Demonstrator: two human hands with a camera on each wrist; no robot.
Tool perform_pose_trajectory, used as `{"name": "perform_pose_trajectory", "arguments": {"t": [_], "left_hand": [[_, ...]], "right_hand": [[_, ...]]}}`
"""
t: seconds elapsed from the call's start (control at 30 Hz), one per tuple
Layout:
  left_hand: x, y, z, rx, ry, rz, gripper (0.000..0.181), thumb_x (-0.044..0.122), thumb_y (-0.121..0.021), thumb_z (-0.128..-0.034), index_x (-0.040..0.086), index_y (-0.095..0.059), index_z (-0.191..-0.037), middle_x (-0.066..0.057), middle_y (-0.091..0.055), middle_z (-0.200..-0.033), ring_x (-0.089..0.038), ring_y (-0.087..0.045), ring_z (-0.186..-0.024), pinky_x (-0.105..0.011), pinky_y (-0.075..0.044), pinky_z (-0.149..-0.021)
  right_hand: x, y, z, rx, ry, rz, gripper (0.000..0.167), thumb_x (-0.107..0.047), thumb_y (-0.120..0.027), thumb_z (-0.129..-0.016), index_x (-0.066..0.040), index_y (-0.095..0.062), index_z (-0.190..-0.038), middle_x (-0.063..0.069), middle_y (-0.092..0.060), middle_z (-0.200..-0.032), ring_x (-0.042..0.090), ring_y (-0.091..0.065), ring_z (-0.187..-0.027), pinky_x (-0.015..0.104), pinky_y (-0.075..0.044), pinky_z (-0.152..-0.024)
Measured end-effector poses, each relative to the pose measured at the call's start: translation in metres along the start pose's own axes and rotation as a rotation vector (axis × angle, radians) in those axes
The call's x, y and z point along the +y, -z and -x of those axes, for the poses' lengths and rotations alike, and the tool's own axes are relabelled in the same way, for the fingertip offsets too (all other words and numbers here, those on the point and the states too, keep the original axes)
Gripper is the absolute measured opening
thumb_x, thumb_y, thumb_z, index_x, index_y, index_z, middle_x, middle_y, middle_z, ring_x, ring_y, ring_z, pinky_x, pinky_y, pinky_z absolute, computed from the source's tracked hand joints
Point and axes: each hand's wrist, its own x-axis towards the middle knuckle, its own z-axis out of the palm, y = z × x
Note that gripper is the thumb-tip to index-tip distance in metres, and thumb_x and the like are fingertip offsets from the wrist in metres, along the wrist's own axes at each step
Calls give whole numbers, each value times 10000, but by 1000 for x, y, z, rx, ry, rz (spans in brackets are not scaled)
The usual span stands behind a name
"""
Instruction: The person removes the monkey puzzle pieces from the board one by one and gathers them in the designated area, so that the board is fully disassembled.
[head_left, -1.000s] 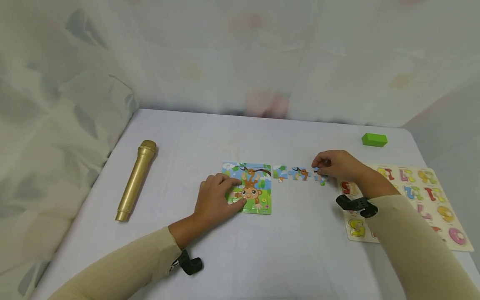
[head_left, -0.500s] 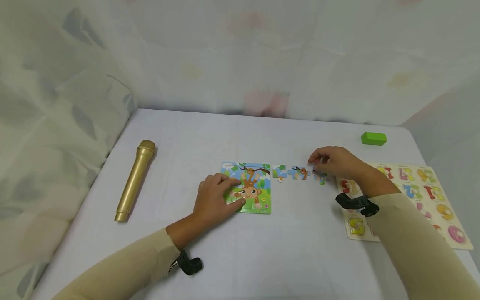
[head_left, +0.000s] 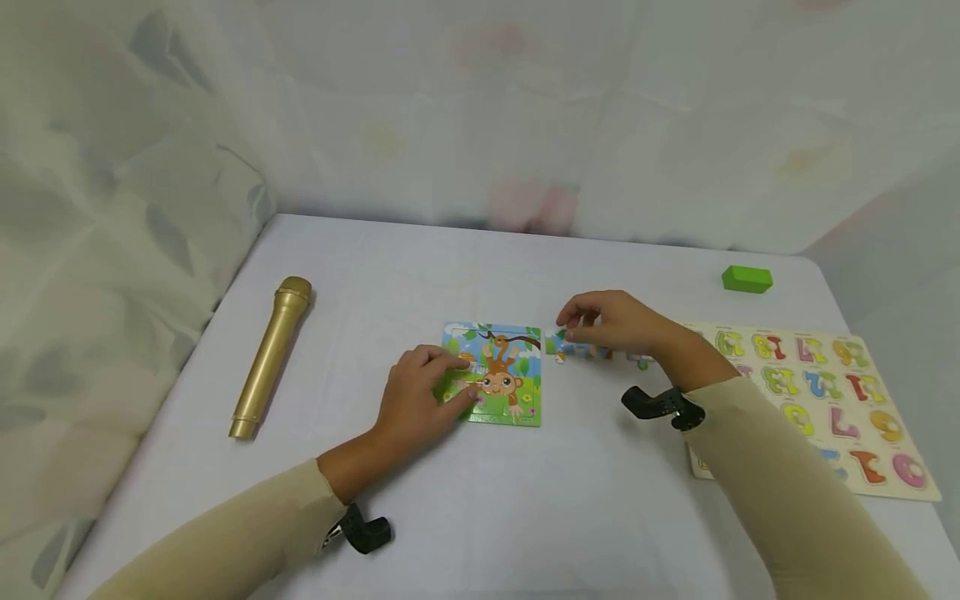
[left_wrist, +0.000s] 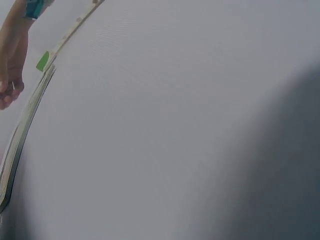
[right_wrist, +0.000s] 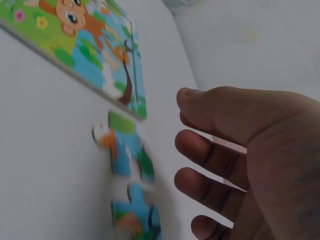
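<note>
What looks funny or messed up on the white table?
The shiny gold microphone looks a bit odd: it lies slanted on the left, a strange companion for a jigsaw. Some flat, mostly blue jigsaw pieces also lie loose outside the square, colourful monkey puzzle. I see nothing spilled or broken.

Gold microphone (head_left: 270, 362) lies slantwise at the left of the white tabletop (head_left: 397, 275), mesh head toward the far edge. At right, a cream number board (head_left: 828, 400), coloured numerals in rows, partly hidden; green block (head_left: 747, 279) beyond it, apart, near the far right corner. Left cloth (head_left: 112, 250) bears grey leaf shapes; back cloth (head_left: 420, 117) pale, with faint pink and yellow blotches.
</note>
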Motion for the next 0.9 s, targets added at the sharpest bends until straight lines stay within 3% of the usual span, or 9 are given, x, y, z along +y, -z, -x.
{"name": "perform_pose_trajectory", "arguments": {"t": [0.13,0.3,0.53,0.73,0.9], "left_hand": [[-2,4,4,-8,61,-37,388,347,-853,-872,186,-792,-1220,-9,-644,-1152,-246,-579,-1052,-481,-422,-884],[-4,11,12,-22,87,-85,432,337,-842,-868,180,-769,-1264,-33,-652,-1181,-282,-581,-1108,-507,-398,-869],[-7,15,24,-42,142,-123,442,350,-851,-870,180,-758,-1267,-33,-655,-1196,-281,-564,-1118,-492,-361,-846],[-8,14,25,-28,141,-86,446,360,-818,-909,176,-736,-1306,-43,-654,-1222,-286,-553,-1114,-483,-340,-842],[-9,13,25,-1,136,-90,413,371,-796,-932,201,-743,-1305,-30,-665,-1206,-280,-561,-1062,-478,-337,-815]], "right_hand": [[-13,-12,-12,-45,24,-38,186,-197,-762,-994,-149,-774,-1173,-5,-709,-1033,212,-631,-966,394,-525,-782],[-29,-29,-25,-107,64,-68,188,-220,-773,-990,-147,-774,-1163,-12,-699,-1002,212,-634,-923,375,-539,-739],[-50,-54,-43,-117,153,-80,224,-184,-766,-983,-120,-768,-1197,-39,-707,-1037,167,-638,-939,358,-526,-878],[-63,-75,-56,-126,155,-69,302,-142,-736,-994,-116,-751,-1295,2,-701,-1185,131,-637,-866,317,-535,-824],[-72,-88,-64,-134,136,15,395,-135,-759,-953,-146,-740,-1348,4,-659,-1271,137,-606,-875,315,-519,-812]]}}
